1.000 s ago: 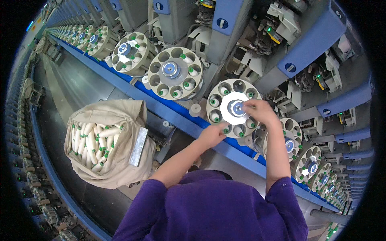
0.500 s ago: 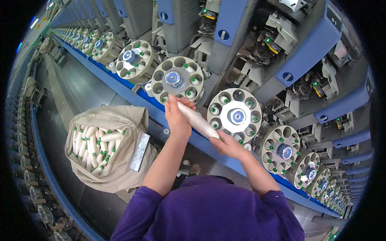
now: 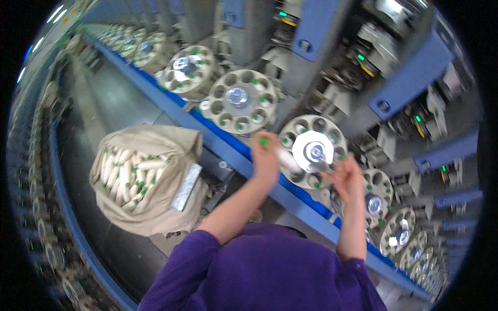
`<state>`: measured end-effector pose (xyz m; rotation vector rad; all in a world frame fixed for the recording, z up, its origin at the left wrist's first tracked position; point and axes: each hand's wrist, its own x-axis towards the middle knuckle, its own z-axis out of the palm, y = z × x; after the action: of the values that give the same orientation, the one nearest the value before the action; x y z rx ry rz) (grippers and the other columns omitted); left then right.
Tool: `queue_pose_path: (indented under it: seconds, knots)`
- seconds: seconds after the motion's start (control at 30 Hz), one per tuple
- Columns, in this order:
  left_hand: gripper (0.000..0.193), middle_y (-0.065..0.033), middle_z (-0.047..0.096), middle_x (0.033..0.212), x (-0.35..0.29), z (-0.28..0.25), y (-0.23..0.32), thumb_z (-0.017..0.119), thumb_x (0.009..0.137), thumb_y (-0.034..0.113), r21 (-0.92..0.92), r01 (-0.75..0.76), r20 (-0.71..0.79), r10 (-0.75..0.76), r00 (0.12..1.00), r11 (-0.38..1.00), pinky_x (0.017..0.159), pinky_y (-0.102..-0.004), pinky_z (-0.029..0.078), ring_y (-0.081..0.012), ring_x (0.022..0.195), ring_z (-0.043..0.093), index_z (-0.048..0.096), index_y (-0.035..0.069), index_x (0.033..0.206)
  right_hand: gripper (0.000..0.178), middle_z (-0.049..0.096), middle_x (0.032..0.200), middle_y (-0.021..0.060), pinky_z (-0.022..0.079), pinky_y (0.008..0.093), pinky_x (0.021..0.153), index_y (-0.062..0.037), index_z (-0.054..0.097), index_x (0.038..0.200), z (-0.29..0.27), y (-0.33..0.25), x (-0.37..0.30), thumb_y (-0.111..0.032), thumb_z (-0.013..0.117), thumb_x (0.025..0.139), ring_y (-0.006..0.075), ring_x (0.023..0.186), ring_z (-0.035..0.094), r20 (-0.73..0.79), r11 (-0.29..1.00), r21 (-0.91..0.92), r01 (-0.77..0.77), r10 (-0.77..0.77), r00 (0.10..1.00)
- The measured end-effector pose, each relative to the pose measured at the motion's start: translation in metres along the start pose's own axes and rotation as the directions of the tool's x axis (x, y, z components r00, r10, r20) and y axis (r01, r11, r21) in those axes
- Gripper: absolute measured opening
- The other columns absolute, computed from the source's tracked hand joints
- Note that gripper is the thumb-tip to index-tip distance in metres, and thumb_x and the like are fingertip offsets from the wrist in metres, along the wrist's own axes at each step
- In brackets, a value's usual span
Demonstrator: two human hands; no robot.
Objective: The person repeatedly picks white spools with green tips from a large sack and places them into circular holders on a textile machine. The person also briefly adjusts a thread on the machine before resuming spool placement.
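My left hand [image 3: 265, 160] is closed around a yarn bobbin [image 3: 289, 160], wound white with a green tip that shows at the top of my fist. The bobbin slants down to the right, over the rim of a round cream magazine [image 3: 289, 173] with a white disc at its hub. Over the right side of that magazine is my right hand [image 3: 348, 178], its thumb and finger drawn together near the hub. Motion blurs those fingertips, and what they pinch cannot be made out. Green-tipped bobbins stand in several of the magazine's pockets.
A beige cloth sack [image 3: 150, 207] full of white bobbins stands at my left, with a metal plate [image 3: 187, 187] on its side. More round magazines [image 3: 241, 101] line a blue rail [image 3: 233, 155]. Blue and grey machine units [image 3: 410, 78] rise behind them.
My right hand has left the bobbin and moved right, to the magazine's far side. My left hand keeps the bobbin and has shifted right. The whole view has shifted slightly.
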<state>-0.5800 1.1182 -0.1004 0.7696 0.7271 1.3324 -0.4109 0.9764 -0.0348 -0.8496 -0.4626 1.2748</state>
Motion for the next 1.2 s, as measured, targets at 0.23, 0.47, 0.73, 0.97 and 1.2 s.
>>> queue_pose_path:
  seconds: [0.23,0.47,0.73,0.97,1.2]
  knots:
    - [0.019,-0.0116,0.051,0.112,-0.050,-0.014,-0.037,0.065,0.073,0.009,0.599,-0.389,0.576,-0.039,0.816,0.700,0.095,-0.0417,0.033,-0.0339,0.109,0.044,0.055,0.008,0.090,0.026,0.056,0.087,0.0036,0.046,0.0275,0.063,-0.0054,0.049,0.077,-0.010,-0.014,0.048,-0.024,0.048,0.094,0.0117,0.071,0.054,-0.263,0.689,-0.713,0.129,-0.434,0.862]
    - [0.025,-0.0147,0.056,0.104,0.005,-0.230,0.082,0.066,0.066,0.008,0.920,-0.390,0.336,0.419,0.843,0.047,0.081,-0.0434,0.041,-0.0343,0.098,0.051,0.058,0.006,0.089,0.033,0.052,0.101,0.0119,0.040,0.0349,0.085,-0.0041,0.054,0.102,0.014,0.012,0.086,-0.022,0.066,0.077,0.0275,0.095,0.052,0.065,-0.125,-0.992,0.022,-0.352,0.934]
    - [0.016,-0.0098,0.062,0.074,-0.107,-0.355,0.100,0.053,0.076,0.023,0.955,0.009,-0.018,-0.028,0.999,-0.295,0.066,-0.0429,0.047,-0.0299,0.075,0.057,0.063,0.010,0.075,0.018,0.062,0.092,0.0067,0.046,0.0270,0.071,-0.0036,0.060,0.096,0.163,0.148,0.119,-0.014,0.063,0.082,0.0157,0.082,0.059,0.349,0.330,-0.900,0.283,0.160,0.923]
    - [0.027,-0.0233,0.061,0.085,-0.041,-0.431,0.197,0.048,0.086,0.025,0.881,0.384,-0.417,0.070,0.906,0.276,0.073,-0.0436,0.046,-0.0390,0.083,0.059,0.063,0.003,0.089,0.021,0.064,0.083,0.0083,0.047,0.0277,0.067,-0.0016,0.062,0.092,0.269,0.264,0.117,-0.020,0.062,0.083,0.0143,0.074,0.060,0.403,0.355,-0.902,0.244,0.496,0.769]
    - [0.025,-0.0228,0.062,0.089,0.059,-0.525,0.251,0.053,0.082,0.021,0.881,0.422,-0.467,0.253,0.847,0.213,0.078,-0.0419,0.046,-0.0379,0.085,0.059,0.062,0.001,0.094,0.024,0.063,0.097,0.0093,0.046,0.0327,0.081,-0.0033,0.060,0.099,0.322,0.382,0.153,-0.020,0.061,0.082,0.0209,0.093,0.060,0.429,0.269,-0.896,0.354,0.314,0.847]
